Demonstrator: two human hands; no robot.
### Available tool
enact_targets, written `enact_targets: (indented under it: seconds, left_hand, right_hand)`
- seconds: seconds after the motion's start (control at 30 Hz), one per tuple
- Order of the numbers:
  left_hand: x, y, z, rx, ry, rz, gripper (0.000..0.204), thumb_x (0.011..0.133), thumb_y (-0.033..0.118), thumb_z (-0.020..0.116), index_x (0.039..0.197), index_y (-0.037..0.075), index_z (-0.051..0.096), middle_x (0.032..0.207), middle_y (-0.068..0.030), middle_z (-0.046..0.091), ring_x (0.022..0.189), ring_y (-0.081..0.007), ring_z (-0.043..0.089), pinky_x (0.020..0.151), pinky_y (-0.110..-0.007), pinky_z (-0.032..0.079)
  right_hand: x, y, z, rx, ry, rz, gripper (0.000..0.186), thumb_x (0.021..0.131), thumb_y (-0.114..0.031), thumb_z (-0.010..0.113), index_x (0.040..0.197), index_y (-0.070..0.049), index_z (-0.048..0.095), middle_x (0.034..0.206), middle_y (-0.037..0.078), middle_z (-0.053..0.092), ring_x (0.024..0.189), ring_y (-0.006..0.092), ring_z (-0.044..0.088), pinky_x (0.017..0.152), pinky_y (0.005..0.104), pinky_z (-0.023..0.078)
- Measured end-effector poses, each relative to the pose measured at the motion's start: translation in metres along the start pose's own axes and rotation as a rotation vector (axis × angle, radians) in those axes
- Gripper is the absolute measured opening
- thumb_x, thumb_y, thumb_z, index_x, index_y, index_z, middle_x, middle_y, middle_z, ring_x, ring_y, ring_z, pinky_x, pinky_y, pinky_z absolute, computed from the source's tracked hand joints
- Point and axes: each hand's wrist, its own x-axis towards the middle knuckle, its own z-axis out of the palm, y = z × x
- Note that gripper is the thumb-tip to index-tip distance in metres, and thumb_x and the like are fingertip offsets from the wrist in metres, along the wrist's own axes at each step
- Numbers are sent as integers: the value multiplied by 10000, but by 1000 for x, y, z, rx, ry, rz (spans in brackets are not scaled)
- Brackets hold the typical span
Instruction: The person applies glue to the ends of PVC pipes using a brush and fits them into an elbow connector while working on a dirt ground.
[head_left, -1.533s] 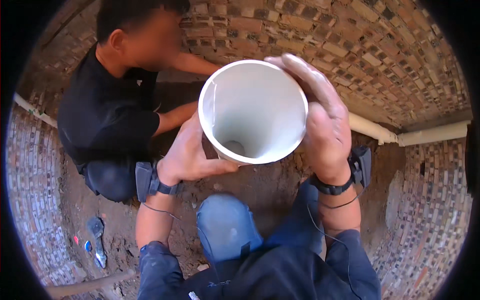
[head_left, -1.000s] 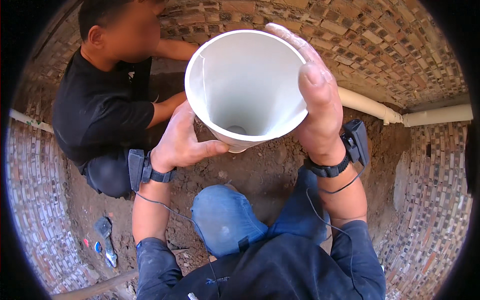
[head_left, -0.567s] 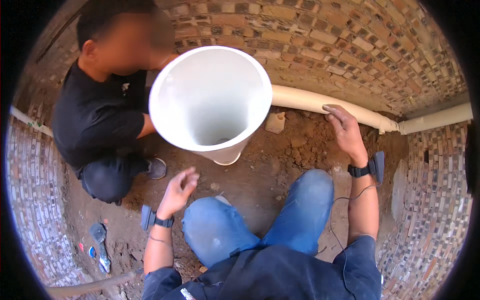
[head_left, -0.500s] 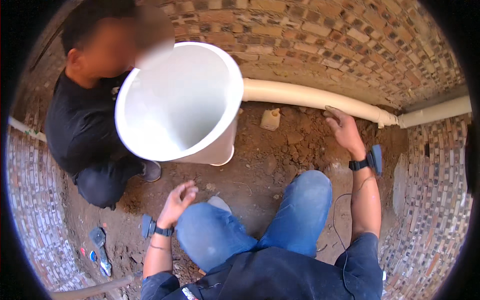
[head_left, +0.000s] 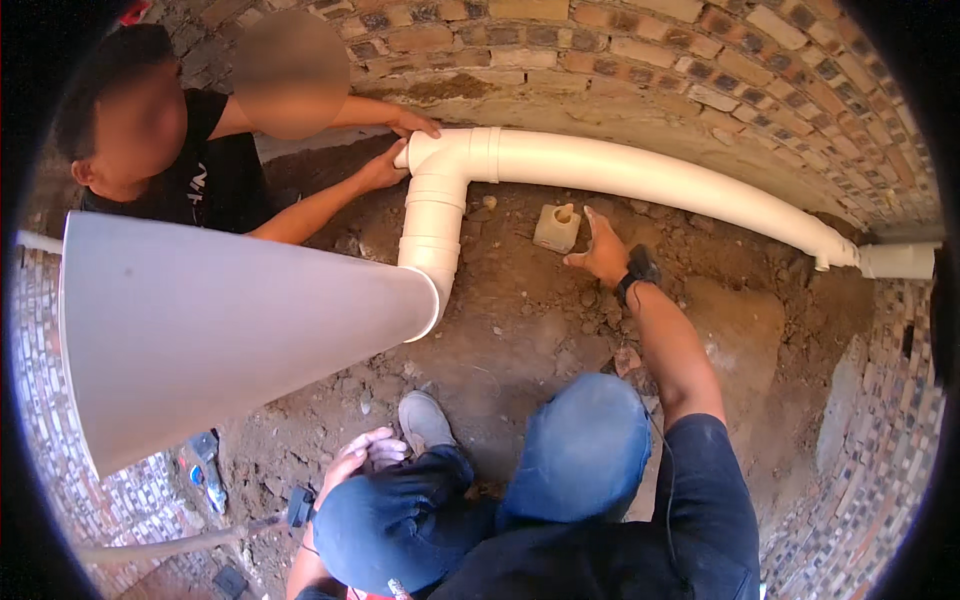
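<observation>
My right hand (head_left: 605, 255) reaches out over the soil with thumb and fingers spread. It is right beside a small beige plastic jug (head_left: 556, 230) and does not appear closed on it. Down by my left knee, my left hand (head_left: 368, 452) has its fingers loosely extended and nothing visible in them. A large pale pipe (head_left: 240, 325) slants up toward the left, its lower end in a cream elbow fitting (head_left: 430, 285). That elbow joins a tee fitting (head_left: 440, 155) on the long cream pipe (head_left: 640, 168) along the wall. A co-worker's hands (head_left: 395, 150) grip the tee's left end.
The co-worker (head_left: 190, 150) crouches at the far left behind the large pipe. Brick walls (head_left: 700, 70) close in the space. Loose soil (head_left: 540, 330) covers the ground. A blue-and-white tool-like item (head_left: 208, 475) and a wooden pole (head_left: 180, 545) lie at the lower left.
The large pipe now slants leftward, with its wide mouth turned out of sight. My right hand has moved left toward the jug, my left hand lower. The co-worker's hands now show on the tee.
</observation>
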Motion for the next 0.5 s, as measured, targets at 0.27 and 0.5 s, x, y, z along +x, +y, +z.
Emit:
enact_targets:
  seconds: [0.27, 0.5]
  left_hand:
    - [2, -7, 30, 25, 146, -3, 712, 872, 413, 654, 1398, -28, 462, 1253, -256, 612, 1135, -345, 610, 1022, -442, 464]
    - [30, -13, 52, -128, 240, -104, 551, 798, 342, 806, 1220, 66, 586, 881, 14, 422, 843, -148, 405, 825, -318, 397]
  right_hand:
    - [30, 20, 17, 115, 13, -107, 676, 700, -131, 844, 1304, -36, 555, 1239, 184, 615, 1156, 355, 598, 985, 450, 498]
    - [-23, 51, -4, 163, 282, -31, 665, 641, -217, 854, 1216, -26, 580, 1236, 203, 600, 1117, 388, 604, 944, 455, 506]
